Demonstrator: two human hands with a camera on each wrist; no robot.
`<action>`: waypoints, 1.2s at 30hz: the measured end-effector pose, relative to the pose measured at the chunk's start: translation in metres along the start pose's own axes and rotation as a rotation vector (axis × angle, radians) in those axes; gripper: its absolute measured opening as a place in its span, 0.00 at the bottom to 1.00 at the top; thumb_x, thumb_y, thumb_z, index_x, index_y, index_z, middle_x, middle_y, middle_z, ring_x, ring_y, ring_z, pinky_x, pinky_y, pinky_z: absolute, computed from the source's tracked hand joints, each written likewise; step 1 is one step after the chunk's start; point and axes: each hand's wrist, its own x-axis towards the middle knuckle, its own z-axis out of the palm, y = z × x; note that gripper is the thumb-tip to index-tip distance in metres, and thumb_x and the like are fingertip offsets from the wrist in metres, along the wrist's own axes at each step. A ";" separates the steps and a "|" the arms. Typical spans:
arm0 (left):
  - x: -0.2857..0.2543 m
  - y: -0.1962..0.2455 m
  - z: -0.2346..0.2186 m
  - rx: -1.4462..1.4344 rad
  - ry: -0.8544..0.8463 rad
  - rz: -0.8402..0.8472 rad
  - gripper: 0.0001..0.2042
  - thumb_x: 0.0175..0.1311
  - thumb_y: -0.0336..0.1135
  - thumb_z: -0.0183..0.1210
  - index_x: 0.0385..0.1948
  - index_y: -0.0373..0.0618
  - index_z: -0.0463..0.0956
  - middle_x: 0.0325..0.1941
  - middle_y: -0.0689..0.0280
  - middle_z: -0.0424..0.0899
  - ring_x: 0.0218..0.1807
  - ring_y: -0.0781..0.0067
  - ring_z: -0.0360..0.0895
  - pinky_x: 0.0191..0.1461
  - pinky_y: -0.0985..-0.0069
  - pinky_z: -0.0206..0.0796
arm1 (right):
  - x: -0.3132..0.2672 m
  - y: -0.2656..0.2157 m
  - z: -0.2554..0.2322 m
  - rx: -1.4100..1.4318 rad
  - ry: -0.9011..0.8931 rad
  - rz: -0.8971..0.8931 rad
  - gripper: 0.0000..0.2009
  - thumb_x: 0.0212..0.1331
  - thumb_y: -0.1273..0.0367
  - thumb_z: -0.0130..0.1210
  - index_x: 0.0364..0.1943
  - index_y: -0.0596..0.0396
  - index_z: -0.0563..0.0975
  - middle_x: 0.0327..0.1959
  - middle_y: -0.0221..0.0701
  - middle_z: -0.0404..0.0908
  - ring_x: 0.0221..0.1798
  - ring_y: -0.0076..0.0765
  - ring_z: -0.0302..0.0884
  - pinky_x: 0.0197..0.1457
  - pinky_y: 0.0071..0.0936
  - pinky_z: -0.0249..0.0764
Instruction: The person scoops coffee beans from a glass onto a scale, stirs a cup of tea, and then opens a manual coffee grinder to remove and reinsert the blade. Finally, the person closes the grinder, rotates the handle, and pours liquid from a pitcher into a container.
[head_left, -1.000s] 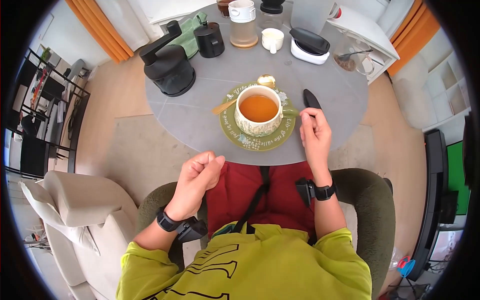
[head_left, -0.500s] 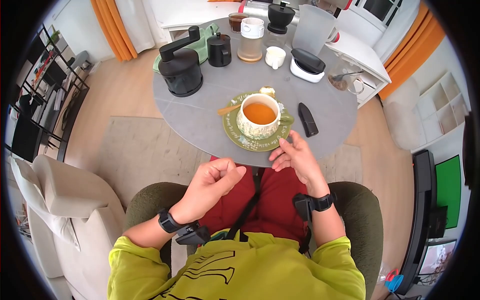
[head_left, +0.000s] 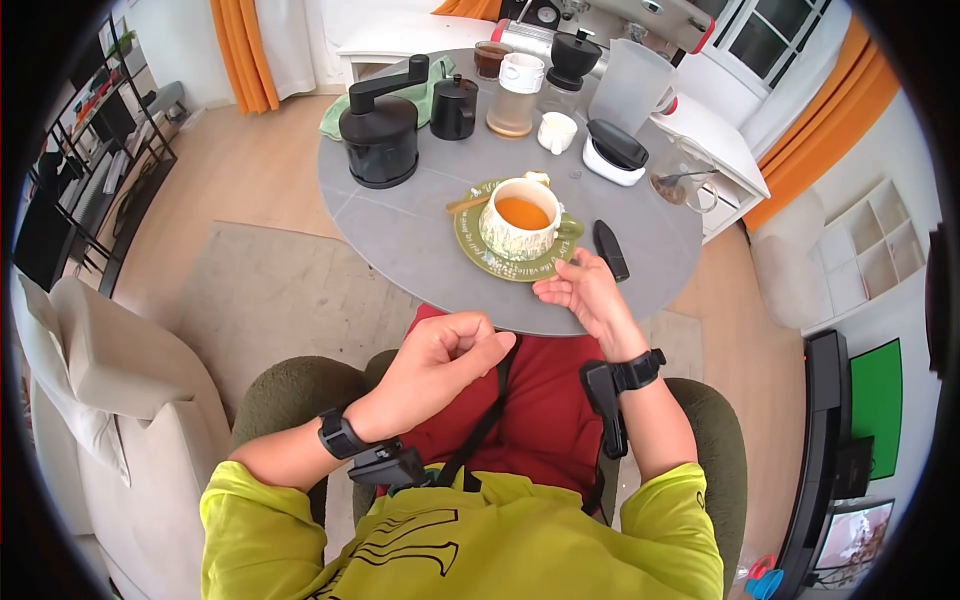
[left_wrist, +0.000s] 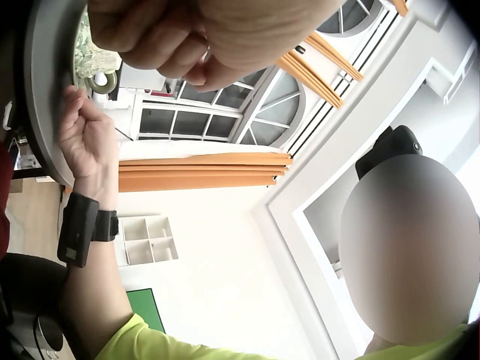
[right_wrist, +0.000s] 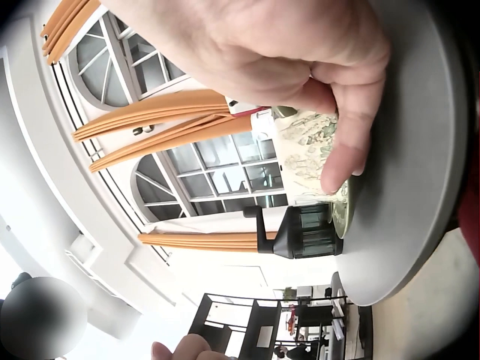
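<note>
A cream patterned cup [head_left: 520, 218] of orange-brown liquid stands on a green saucer [head_left: 490, 262], its handle [head_left: 570, 228] toward the right. A wooden-looking utensil [head_left: 466, 204] lies at the saucer's left side. My right hand [head_left: 600, 308] is at the near right rim, thumb by the edge, other fingers loosely extended; contact is hard to make out. In the right wrist view, a finger [right_wrist: 346, 161] overlaps the cup [right_wrist: 306, 150]. My left hand [head_left: 435, 370], fingers curled and holding nothing, hovers over my lap near the table's front edge.
A black knife-like object [head_left: 610, 250] lies right of the saucer. Behind stand a black grinder [head_left: 380, 142], black pot [head_left: 453, 108], white small pitcher [head_left: 556, 132], black-and-white device [head_left: 614, 152] and glass jug [head_left: 684, 182]. A beige sofa [head_left: 150, 400] is at left.
My right hand has moved from beside the cup handle down to the saucer's near right rim, its fingers loosened. My left hand has shifted right. The head view has tilted up.
</note>
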 end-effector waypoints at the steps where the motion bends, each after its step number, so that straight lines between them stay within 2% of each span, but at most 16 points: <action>1: -0.001 0.000 0.000 0.024 -0.004 0.014 0.15 0.69 0.33 0.53 0.20 0.44 0.63 0.18 0.81 0.60 0.23 0.93 0.52 0.24 0.85 0.46 | 0.003 -0.002 0.002 -0.005 0.018 -0.003 0.09 0.68 0.74 0.42 0.48 0.65 0.63 0.34 0.44 0.79 0.33 0.37 0.83 0.38 0.27 0.83; 11: -0.002 0.002 -0.001 0.058 0.011 0.048 0.15 0.69 0.33 0.53 0.20 0.44 0.63 0.17 0.81 0.60 0.22 0.93 0.52 0.24 0.85 0.46 | 0.044 -0.013 0.004 0.020 0.015 -0.042 0.09 0.66 0.77 0.41 0.46 0.69 0.61 0.38 0.46 0.76 0.36 0.40 0.83 0.40 0.29 0.84; 16: -0.004 0.006 -0.002 -0.070 0.007 0.041 0.15 0.69 0.34 0.53 0.20 0.45 0.65 0.20 0.81 0.62 0.24 0.93 0.53 0.25 0.86 0.46 | 0.051 -0.016 0.006 -0.018 0.036 -0.063 0.09 0.65 0.77 0.37 0.46 0.71 0.61 0.40 0.48 0.75 0.38 0.44 0.83 0.43 0.33 0.84; 23: -0.002 0.004 -0.008 -0.111 0.016 0.027 0.15 0.70 0.36 0.53 0.20 0.47 0.65 0.19 0.81 0.61 0.23 0.93 0.52 0.24 0.87 0.44 | 0.057 -0.021 0.013 0.000 0.053 -0.060 0.08 0.65 0.78 0.40 0.45 0.68 0.61 0.38 0.46 0.75 0.37 0.42 0.82 0.43 0.32 0.83; 25: 0.000 0.004 -0.010 -0.135 0.019 0.018 0.15 0.70 0.36 0.53 0.20 0.48 0.65 0.19 0.82 0.61 0.22 0.93 0.51 0.24 0.87 0.43 | 0.060 -0.023 0.014 -0.035 0.053 -0.077 0.13 0.64 0.78 0.35 0.48 0.75 0.65 0.42 0.50 0.76 0.39 0.43 0.82 0.44 0.32 0.83; 29: 0.001 0.006 -0.010 -0.168 0.039 0.011 0.14 0.70 0.36 0.53 0.20 0.49 0.65 0.19 0.82 0.61 0.22 0.93 0.51 0.23 0.87 0.43 | 0.065 -0.022 0.014 -0.032 0.049 -0.078 0.13 0.64 0.78 0.34 0.48 0.74 0.65 0.41 0.48 0.77 0.39 0.42 0.82 0.44 0.32 0.83; 31: 0.004 0.009 -0.009 -0.199 0.078 -0.004 0.14 0.70 0.34 0.52 0.20 0.50 0.62 0.17 0.81 0.58 0.18 0.91 0.48 0.22 0.85 0.39 | 0.067 -0.022 0.013 -0.042 0.052 -0.063 0.12 0.65 0.77 0.35 0.47 0.74 0.65 0.40 0.47 0.77 0.39 0.41 0.82 0.44 0.32 0.83; 35: 0.005 0.003 -0.014 -0.219 0.072 0.009 0.15 0.70 0.33 0.52 0.20 0.50 0.62 0.16 0.80 0.59 0.18 0.91 0.48 0.22 0.85 0.39 | 0.062 -0.015 0.006 -0.018 0.037 -0.067 0.12 0.68 0.73 0.39 0.46 0.72 0.65 0.37 0.47 0.78 0.37 0.40 0.82 0.43 0.32 0.83; 36: 0.006 0.003 -0.014 -0.225 0.074 0.011 0.15 0.70 0.33 0.52 0.20 0.50 0.62 0.16 0.80 0.59 0.18 0.91 0.48 0.22 0.85 0.39 | 0.058 -0.012 0.005 0.007 0.068 -0.064 0.12 0.69 0.70 0.41 0.45 0.69 0.65 0.35 0.45 0.78 0.35 0.38 0.82 0.40 0.31 0.83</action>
